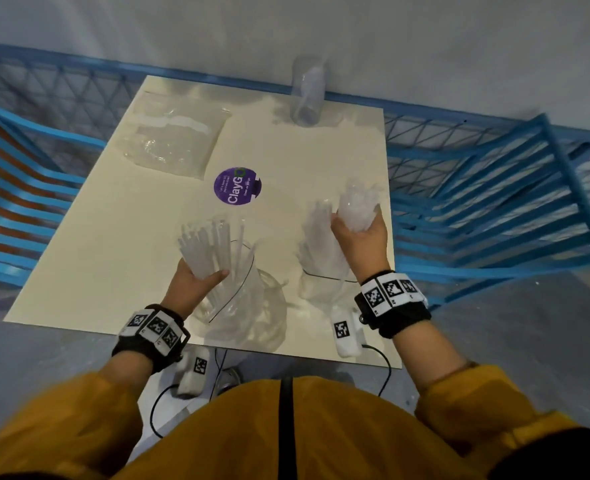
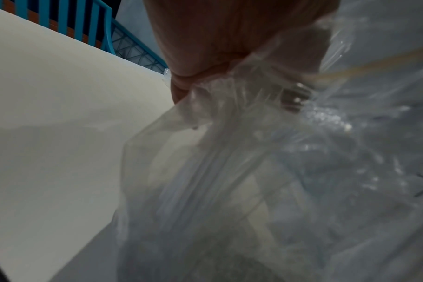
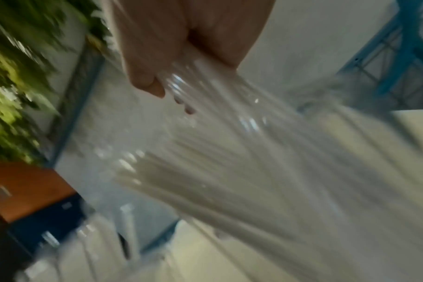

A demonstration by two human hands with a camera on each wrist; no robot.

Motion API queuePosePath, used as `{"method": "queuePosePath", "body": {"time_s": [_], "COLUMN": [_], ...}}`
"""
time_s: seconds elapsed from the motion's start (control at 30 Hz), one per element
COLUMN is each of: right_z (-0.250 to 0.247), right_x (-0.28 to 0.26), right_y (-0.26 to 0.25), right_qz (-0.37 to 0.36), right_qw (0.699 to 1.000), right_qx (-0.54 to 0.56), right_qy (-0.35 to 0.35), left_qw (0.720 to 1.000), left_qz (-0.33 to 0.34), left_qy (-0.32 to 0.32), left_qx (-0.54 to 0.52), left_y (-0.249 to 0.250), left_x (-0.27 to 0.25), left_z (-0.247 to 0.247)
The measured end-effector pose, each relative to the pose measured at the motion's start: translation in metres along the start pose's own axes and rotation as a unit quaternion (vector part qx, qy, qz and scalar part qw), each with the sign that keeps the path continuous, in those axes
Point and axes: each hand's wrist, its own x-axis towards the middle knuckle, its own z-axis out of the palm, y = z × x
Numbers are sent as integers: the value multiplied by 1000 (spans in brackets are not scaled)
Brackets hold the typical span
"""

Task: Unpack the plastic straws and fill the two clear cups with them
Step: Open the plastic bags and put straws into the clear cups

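Two clear cups stand near the table's front edge. My left hand grips a bundle of white straws in clear wrap, tilted over the left cup, where a few loose straws lean. In the left wrist view my fingers pinch the crumpled wrap around the straws. My right hand grips a clear-wrapped bundle just above the right cup, which holds many straws. The right wrist view is blurred; straws fan out below the right hand's fingers.
A sealed pack of straws lies at the far left of the cream table. A third clear cup stands at the far edge. A purple sticker marks the middle. Blue metal fencing surrounds the table.
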Motion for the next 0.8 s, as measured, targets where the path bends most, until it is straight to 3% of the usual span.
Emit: {"method": "queuePosePath", "body": {"time_s": [0.1, 0.27, 0.53, 0.67, 0.73, 0.8], "right_z": [0, -8, -22, -37, -46, -52], "right_x": [4, 12, 9, 6, 6, 8], "right_y": [20, 22, 32, 22, 4, -18], "right_qz": [19, 5, -6, -82, -160, -188], "right_qw": [995, 958, 978, 994, 983, 975], "right_qx": [-96, -285, -206, -72, -36, 25], "right_qy": [-24, -27, -45, 18, 78, 118], "left_qw": [1000, 1000, 1000, 999, 999, 1000], "left_qz": [1, -8, 15, 34, 29, 15], "left_qy": [1, 7, -2, -12, -6, 2], "left_qx": [7, 10, 23, 32, 29, 27], "left_y": [-2, -4, 10, 10, 10, 9], "left_x": [-1, -4, -10, -9, -9, -9], "left_z": [0, -1, 2, 4, 4, 3]}}
